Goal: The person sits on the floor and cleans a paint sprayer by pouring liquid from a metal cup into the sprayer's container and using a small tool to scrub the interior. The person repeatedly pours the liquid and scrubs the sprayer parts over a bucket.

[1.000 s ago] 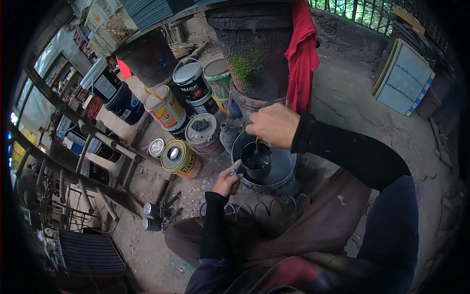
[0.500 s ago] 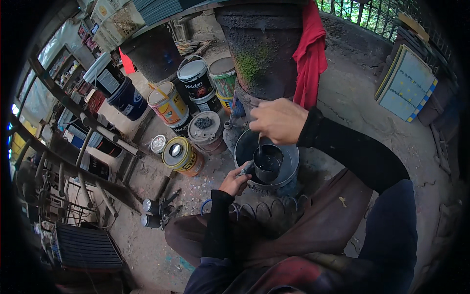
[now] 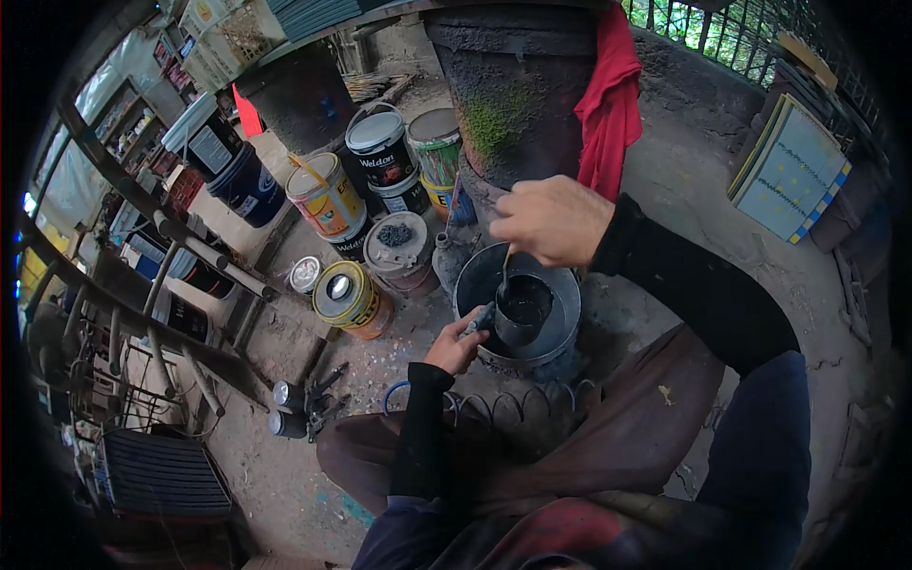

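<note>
I view concrete floor [image 3: 684, 228], railing [image 3: 711, 36] beyond | paint pails [image 3: 357, 302] left of basin [image 3: 568, 309], mossy pot [image 3: 489, 123] blocking its far rim | dark cup [image 3: 516, 332] at basin's middle | left hand [image 3: 456, 347] curled round grey handle [image 3: 483, 318], right hand [image 3: 551, 223] pinching stirrer [image 3: 505, 277]

The left hand [image 3: 456, 346] grips the grey handle [image 3: 482, 318] of a dark pot [image 3: 518, 331] with dark liquid inside, seen over the mouth of a round metal basin [image 3: 568, 323]. Above it, the right hand [image 3: 551, 222] pinches a thin stick [image 3: 505, 274] that reaches down into the pot. Left of the basin stand a grey bottle [image 3: 447, 266], a lidded bucket [image 3: 412, 277] and a yellow can [image 3: 363, 312]. A red cloth [image 3: 610, 109] hangs beside a mossy planter [image 3: 513, 62].
</note>
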The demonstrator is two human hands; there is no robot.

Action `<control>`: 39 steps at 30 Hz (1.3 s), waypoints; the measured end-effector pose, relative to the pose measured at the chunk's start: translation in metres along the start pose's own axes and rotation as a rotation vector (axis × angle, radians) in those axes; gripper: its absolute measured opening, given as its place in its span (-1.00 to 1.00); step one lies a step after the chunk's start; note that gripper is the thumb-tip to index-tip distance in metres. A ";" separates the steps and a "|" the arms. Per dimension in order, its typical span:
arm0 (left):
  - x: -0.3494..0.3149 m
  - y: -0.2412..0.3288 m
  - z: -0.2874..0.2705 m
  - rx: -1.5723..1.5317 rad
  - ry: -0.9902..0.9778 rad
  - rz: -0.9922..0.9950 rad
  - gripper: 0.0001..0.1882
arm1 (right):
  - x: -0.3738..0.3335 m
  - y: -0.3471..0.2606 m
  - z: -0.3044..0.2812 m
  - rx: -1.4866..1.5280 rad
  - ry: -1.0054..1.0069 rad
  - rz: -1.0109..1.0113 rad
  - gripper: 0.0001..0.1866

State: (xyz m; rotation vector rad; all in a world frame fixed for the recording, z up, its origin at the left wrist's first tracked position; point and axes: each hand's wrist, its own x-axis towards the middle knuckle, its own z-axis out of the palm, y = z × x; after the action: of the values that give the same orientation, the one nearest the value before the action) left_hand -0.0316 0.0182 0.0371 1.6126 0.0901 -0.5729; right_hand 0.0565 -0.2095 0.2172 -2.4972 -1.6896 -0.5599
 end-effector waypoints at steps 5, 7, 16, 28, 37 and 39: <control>-0.001 -0.001 -0.001 0.105 0.036 0.046 -0.42 | -0.008 0.002 0.004 0.066 0.054 -0.021 -0.81; 0.001 0.002 -0.003 0.136 0.049 0.046 -0.42 | -0.004 0.001 0.003 0.080 0.115 -0.037 -0.81; 0.001 0.000 0.003 0.459 0.393 0.317 -0.37 | -0.048 0.005 0.017 0.008 -0.204 0.418 -0.84; 0.016 -0.011 0.015 0.390 0.668 0.405 -0.36 | -0.037 -0.014 0.100 0.398 -0.039 0.634 -0.71; 0.019 -0.015 0.013 0.404 0.725 0.423 -0.30 | -0.035 -0.017 0.139 0.481 0.042 0.654 -0.71; 0.021 -0.018 0.015 0.416 0.736 0.461 -0.30 | -0.035 -0.026 0.142 0.508 -0.067 0.532 -0.73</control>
State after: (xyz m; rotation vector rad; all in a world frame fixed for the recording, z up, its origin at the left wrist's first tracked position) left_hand -0.0250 0.0011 0.0117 2.0973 0.1432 0.4028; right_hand 0.0577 -0.1924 0.0693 -2.4262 -0.9405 0.0076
